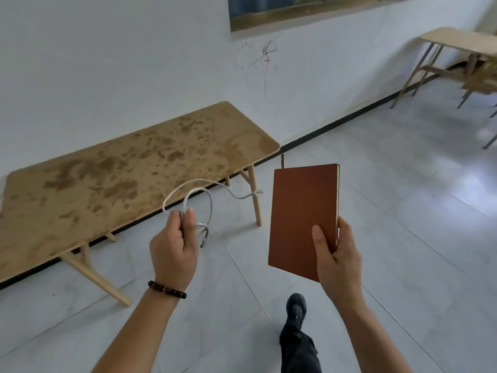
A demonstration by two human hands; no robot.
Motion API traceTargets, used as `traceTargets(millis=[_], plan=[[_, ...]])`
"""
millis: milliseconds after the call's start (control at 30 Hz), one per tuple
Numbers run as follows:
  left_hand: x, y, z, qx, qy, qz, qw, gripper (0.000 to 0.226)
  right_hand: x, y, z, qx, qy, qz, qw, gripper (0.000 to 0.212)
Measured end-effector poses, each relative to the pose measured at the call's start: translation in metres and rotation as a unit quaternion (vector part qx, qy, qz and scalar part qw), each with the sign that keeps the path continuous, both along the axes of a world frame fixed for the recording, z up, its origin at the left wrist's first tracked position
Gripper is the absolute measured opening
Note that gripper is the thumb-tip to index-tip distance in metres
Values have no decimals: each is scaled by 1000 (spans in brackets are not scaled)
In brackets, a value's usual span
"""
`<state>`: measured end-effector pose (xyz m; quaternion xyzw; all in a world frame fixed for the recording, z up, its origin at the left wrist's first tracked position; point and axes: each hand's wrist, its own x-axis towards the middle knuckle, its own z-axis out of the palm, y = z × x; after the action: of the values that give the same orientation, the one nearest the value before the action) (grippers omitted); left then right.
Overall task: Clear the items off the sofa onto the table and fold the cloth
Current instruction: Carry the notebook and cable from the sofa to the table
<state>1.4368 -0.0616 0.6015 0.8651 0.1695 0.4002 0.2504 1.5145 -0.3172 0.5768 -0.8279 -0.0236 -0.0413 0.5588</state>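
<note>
Carrying two items toward the drop-off, head view only.

- Left hand (173, 246): fingers and thumb curled around a loosely looped grey-white cable (188, 195). The loops arc above the fist, one free end trails right toward the table leg, and the plug ends dangle just below the thumb.
- Right hand (336, 254): pinches a brown notebook (304, 216) at its lower right corner, thumb on the cover and fingers behind. The book is closed and upright, long axis near vertical.
- Both items are in the air over the tiled floor (403, 211), neither touching anything but the hand.
- Wooden table (121, 170): low, with a stained top, standing against the white wall (107, 63). It lies ahead and to the left of both hands. Its long axis runs lower left to upper right along the wall.
- Key relation: the left hand is the nearer one, with the cable loops already overlapping the table's near edge in frame. The notebook sits off the table's right end, so the right hand has to cross leftward to reach the top.
- One dark shoe (295, 305) is forward mid-stride — I'd judge the person is walking up to the table.
- Sofa and cloth are not in view, so I can't tell what's left there. The fold looks not yet done.
- Risk: dangling cable ends could snag the table leg.
- Elsewhere: a beaded bracelet (166, 289) on the left wrist, and a second table (457, 40) far right — well apart.
</note>
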Motion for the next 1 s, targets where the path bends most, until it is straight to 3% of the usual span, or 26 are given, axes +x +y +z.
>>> traceTargets(millis=[167, 400, 733, 1000], plan=[[125, 31, -18, -11, 34, 27, 999, 50, 146, 42, -27, 15, 29, 39, 999, 29], [276, 92, 4, -65, 34, 112, 991, 51, 346, 135, -4, 3, 37, 153, 988, 26], [448, 226, -42, -139, 42, 164, 976, 38, 543, 286, -37, -72, 59, 223, 970, 31], [596, 337, -66, -147, 138, 130, 971, 43, 672, 385, -47, -107, 93, 228, 963, 28]])
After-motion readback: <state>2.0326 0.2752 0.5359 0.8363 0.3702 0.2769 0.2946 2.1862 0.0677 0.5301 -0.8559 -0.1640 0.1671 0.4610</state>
